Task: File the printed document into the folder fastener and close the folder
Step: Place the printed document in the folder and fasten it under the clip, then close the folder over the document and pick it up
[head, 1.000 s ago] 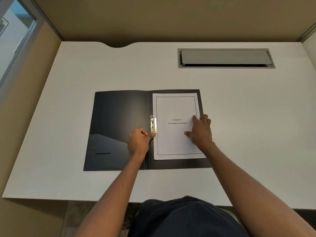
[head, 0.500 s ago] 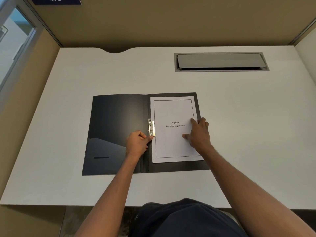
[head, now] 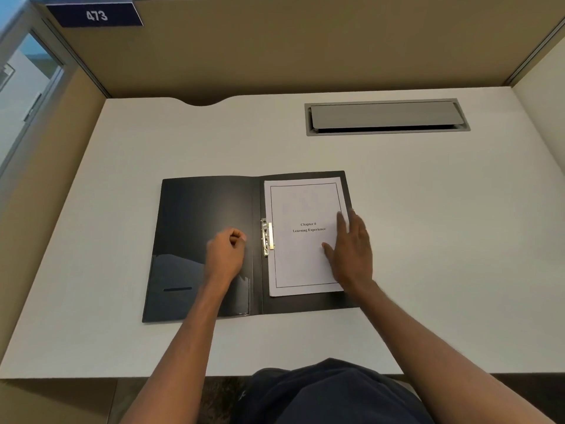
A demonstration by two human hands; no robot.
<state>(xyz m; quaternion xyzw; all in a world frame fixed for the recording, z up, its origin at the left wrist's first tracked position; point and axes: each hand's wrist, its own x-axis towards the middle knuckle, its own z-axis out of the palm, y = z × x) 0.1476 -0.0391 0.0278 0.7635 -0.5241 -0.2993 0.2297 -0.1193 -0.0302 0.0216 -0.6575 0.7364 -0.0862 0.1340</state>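
A black folder (head: 201,209) lies open and flat on the white desk. On its right half rests the printed document (head: 301,261), a white title page reading "Chapter 6 Learning Experience". The metal fastener (head: 267,237) lies along the document's left edge, beside the spine. My left hand (head: 227,252) is curled into a loose fist over the left cover, apart from the fastener and holding nothing. My right hand (head: 351,249) lies flat with fingers spread on the document's right edge, pressing it down.
The white desk (head: 428,240) is boxed in by tan partition walls at the back and sides. A grey cable hatch (head: 386,116) is set into the desk at the back right. A blue sign reading 473 (head: 96,15) hangs at the top left.
My left hand has left the fastener and moved left over the left cover. My right hand stays on the document's right edge. The camera has tilted up slightly.
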